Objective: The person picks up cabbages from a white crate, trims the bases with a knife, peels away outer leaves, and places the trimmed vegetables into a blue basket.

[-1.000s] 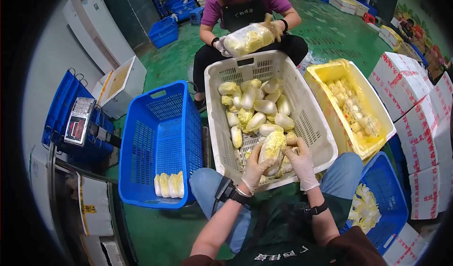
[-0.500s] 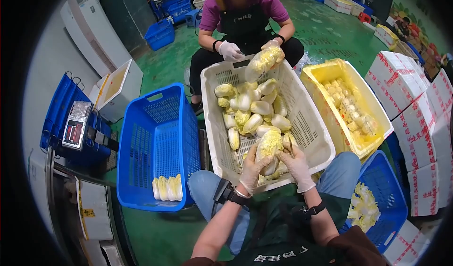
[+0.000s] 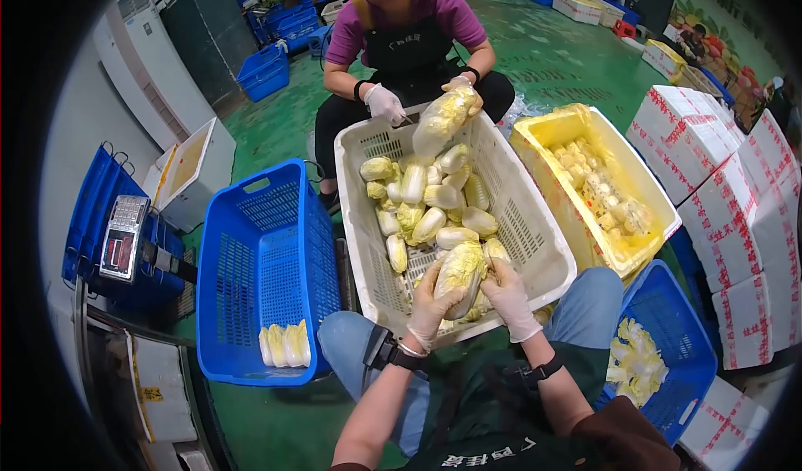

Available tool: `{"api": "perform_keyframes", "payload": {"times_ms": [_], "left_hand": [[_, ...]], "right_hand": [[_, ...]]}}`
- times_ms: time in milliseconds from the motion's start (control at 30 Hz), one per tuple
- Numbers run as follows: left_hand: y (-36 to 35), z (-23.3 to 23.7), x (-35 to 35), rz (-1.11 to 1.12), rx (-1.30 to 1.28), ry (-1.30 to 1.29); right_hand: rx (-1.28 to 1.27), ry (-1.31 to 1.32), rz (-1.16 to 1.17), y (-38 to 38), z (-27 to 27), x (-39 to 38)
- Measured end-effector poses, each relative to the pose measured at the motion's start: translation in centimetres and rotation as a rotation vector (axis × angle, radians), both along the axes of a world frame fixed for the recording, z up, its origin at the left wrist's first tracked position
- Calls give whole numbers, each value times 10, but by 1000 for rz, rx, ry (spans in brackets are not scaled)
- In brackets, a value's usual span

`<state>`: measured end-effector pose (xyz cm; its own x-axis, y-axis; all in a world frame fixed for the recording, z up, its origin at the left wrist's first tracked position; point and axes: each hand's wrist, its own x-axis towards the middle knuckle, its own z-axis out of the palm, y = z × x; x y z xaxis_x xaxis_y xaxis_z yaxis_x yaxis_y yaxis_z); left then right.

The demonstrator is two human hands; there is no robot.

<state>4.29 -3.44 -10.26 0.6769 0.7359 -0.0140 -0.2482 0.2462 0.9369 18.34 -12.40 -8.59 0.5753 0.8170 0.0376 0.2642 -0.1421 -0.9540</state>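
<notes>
My left hand (image 3: 429, 308), in a thin pale glove, grips a napa cabbage (image 3: 459, 277) with yellow-green leaves, held tilted over the near end of a white crate (image 3: 364, 291). At the cabbage's right side, the gloved fingers of my right hand (image 3: 511, 302) are curled and pressed together; what they pinch is hidden. More napa cabbages (image 3: 429, 225) lie loose in the white crate below. Across from me, a person's gloved hand (image 3: 386, 105) holds a small thin tool, and their other hand (image 3: 462, 89) holds a larger cabbage (image 3: 444, 120).
To the left, a blue crate (image 3: 311, 258) has several cabbages (image 3: 285, 345) lined up inside. A scale (image 3: 124, 235) stands beyond it. On the right are a yellow-lined foam box (image 3: 643, 258), a blue crate (image 3: 700, 362) with loose leaves (image 3: 638, 361), and stacked white boxes (image 3: 723, 233).
The view has shifted slightly, moving the crates left in the picture. The cabbage in my left hand now leans more to the right. The person opposite has brought their tool hand lower, toward the crate's rim.
</notes>
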Motion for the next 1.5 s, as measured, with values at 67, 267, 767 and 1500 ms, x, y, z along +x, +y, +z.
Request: {"api": "perform_keyframes", "payload": {"times_ms": [67, 267, 767, 1500], "left_hand": [[1, 3, -1, -8, -51, -16], [4, -1, -4, -39, -42, 6], [15, 16, -8, 3, -617, -463], [198, 22, -391, 482, 448, 1165]], "right_hand": [[-45, 51, -16, -1, -4, -3], [25, 38, 76, 0, 2, 4], [-183, 580, -191, -33, -32, 59], [220, 1128, 441, 23, -21, 74]]}}
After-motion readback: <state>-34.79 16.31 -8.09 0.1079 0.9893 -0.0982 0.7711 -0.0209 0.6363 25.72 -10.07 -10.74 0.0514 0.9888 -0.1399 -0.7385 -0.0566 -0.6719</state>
